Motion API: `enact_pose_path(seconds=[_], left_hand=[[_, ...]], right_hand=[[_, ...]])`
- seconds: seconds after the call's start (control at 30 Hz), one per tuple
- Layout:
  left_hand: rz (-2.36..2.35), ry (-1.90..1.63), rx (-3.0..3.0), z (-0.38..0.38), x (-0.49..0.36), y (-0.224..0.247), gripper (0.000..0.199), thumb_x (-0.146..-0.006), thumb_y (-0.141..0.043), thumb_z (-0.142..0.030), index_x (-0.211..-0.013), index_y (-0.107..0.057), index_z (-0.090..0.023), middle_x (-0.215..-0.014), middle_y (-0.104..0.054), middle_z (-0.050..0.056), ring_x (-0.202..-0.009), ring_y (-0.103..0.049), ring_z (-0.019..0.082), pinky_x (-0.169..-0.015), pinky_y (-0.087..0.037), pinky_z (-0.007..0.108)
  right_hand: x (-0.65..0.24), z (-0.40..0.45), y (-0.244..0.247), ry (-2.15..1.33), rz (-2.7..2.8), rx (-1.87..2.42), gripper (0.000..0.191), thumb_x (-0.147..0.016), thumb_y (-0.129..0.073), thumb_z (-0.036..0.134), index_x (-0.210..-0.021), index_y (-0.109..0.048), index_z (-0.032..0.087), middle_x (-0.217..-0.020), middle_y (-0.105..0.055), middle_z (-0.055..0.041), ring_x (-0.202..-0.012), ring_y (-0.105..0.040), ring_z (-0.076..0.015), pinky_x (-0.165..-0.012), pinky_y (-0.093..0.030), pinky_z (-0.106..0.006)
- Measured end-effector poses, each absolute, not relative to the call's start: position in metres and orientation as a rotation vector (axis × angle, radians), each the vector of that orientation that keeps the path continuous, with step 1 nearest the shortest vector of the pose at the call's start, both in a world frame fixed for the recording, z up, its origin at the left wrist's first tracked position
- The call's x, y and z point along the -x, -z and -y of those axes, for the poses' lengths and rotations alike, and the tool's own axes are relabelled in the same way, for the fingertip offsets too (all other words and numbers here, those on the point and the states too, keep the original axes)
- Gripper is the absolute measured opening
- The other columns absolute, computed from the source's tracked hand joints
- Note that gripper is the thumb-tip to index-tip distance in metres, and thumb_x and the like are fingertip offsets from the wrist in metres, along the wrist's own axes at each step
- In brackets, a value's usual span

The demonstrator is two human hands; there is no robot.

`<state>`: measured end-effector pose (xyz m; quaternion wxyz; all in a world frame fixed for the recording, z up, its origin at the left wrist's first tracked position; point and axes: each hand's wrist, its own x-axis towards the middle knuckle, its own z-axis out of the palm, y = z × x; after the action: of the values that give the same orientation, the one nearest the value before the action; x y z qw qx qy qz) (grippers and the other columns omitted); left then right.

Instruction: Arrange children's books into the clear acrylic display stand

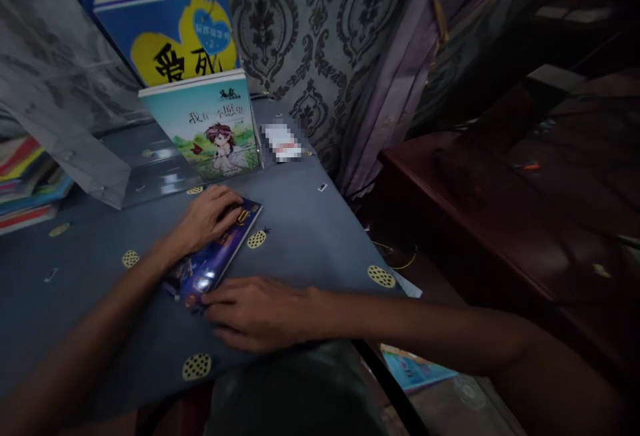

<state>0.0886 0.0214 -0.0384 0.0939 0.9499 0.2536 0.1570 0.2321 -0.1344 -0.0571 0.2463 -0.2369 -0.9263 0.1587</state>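
A glossy purple-blue book (pixel 223 256) with gold lettering lies aslant on the grey-blue tablecloth. My left hand (pixel 213 216) rests over its upper part, fingers bent toward the far edge and thumb on the cover. At the near end, the curled fingers of my right hand (pixel 260 313) touch the book's lower corner; its thumb is mostly hidden. Just beyond, a green-and-teal book (pixel 210 133) with a cartoon figure leans upright in a clear display stand (pixel 113 179). Behind it a blue book with a yellow heart (pixel 145 43) stands higher.
A stack of books (pixel 30 186) sits at the table's left. A blurred white packet (pixel 284 141) lies by the stand. Patterned curtain (pixel 320 16) hangs behind the table. Dark red wooden furniture (pixel 490 236) stands to the right, and a blue booklet (pixel 417 371) lies below the table edge.
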Motion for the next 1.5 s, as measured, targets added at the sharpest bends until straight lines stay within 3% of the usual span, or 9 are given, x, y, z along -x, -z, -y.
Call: enact_pose_path(seconds=[0.13,0.27,0.37,0.53,0.7,0.87,1.5], left_hand=[[-0.853,-0.300,-2.954,-0.007,-0.101,0.036,0.037,-0.098,-0.049,-0.051,-0.105,-0.064,-0.018,-0.104,-0.065,0.011,-0.096,-0.059,0.028,-0.087,-0.051,0.045],[-0.960,-0.373,-2.981,0.008,-0.107,0.046,0.033,-0.097,-0.055,-0.046,-0.111,-0.060,-0.018,-0.111,-0.061,0.012,-0.102,-0.058,0.029,-0.089,-0.051,0.043],[-1.042,-0.467,-2.965,0.015,-0.107,0.053,0.024,-0.099,-0.051,-0.037,-0.110,-0.059,-0.017,-0.109,-0.060,0.012,-0.101,-0.059,0.027,-0.087,-0.051,0.041],[-1.129,-0.373,-3.060,0.023,-0.110,0.051,0.022,-0.099,-0.051,-0.036,-0.105,-0.060,-0.016,-0.106,-0.063,0.013,-0.100,-0.061,0.029,-0.083,-0.052,0.041],[-1.189,-0.278,-3.113,0.027,-0.114,0.046,0.021,-0.100,-0.051,-0.036,-0.101,-0.060,-0.017,-0.103,-0.066,0.012,-0.098,-0.064,0.029,-0.080,-0.053,0.039],[-1.227,-0.255,-3.119,0.028,-0.116,0.046,0.023,-0.102,-0.047,-0.036,-0.101,-0.060,-0.017,-0.102,-0.067,0.011,-0.098,-0.065,0.027,-0.078,-0.051,0.035],[-1.262,-0.221,-3.056,0.029,-0.117,0.041,0.025,-0.102,-0.044,-0.036,-0.101,-0.060,-0.018,-0.100,-0.069,0.010,-0.096,-0.067,0.026,-0.074,-0.050,0.034]], right_hand=[[-0.216,0.119,0.057,-0.309,2.661,0.515,0.018,-0.099,-0.053,0.022,-0.099,-0.068,0.012,-0.119,-0.072,-0.0136,-0.101,-0.068,-0.0194,-0.092,-0.054,-0.030],[-0.231,0.108,0.062,-0.277,2.633,0.385,0.027,-0.103,-0.046,0.023,-0.089,-0.068,0.015,-0.090,-0.074,-0.0062,-0.085,-0.067,-0.0167,-0.083,-0.052,-0.029],[-0.256,0.096,0.067,-0.332,2.333,0.603,0.036,-0.105,-0.042,0.028,-0.079,-0.066,0.017,-0.076,-0.072,-0.0041,-0.074,-0.065,-0.0150,-0.074,-0.050,-0.028],[-0.293,0.061,0.073,-0.758,1.505,1.128,0.039,-0.103,-0.044,0.039,-0.076,-0.063,0.018,-0.060,-0.062,0.0022,-0.054,-0.058,-0.0100,-0.057,-0.045,-0.022],[-0.302,0.041,0.075,-0.907,1.340,1.245,0.031,-0.102,-0.043,0.034,-0.095,-0.067,0.017,-0.070,-0.068,0.0014,-0.046,-0.052,-0.0070,-0.053,-0.043,-0.021],[-0.299,0.051,0.069,-0.812,1.484,1.311,0.029,-0.104,-0.043,0.033,-0.099,-0.067,0.017,-0.087,-0.073,-0.0019,-0.054,-0.053,-0.0075,-0.057,-0.042,-0.022],[-0.302,0.052,0.068,-0.868,1.536,1.321,0.031,-0.106,-0.040,0.036,-0.100,-0.064,0.017,-0.085,-0.071,-0.0004,-0.050,-0.053,-0.0061,-0.059,-0.042,-0.023]])
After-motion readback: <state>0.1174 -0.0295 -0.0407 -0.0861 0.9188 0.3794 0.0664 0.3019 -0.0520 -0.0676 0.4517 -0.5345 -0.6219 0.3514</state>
